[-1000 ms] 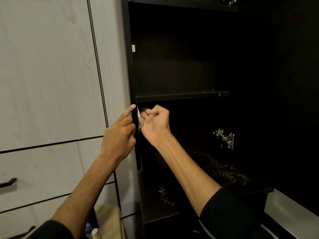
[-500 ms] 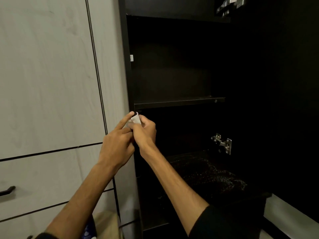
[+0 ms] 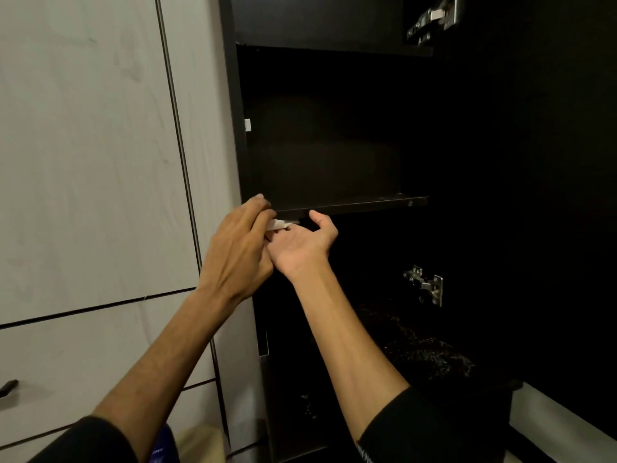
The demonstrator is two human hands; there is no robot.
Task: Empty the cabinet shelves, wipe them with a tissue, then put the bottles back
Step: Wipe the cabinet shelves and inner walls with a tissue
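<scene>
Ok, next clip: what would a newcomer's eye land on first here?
First the two hands meeting at the centre: the left hand and the right hand with a small white tissue between them, just under the front edge of the dark shelf. Next, the bare black cabinet interior beside the pale wood-grain panels on the left.

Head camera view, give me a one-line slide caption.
Both hands, left hand and right hand, hold a white tissue under the dark cabinet shelf.

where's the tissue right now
In the head view, left of centre: the tissue sits between the left hand and right hand, just under the shelf.
</scene>
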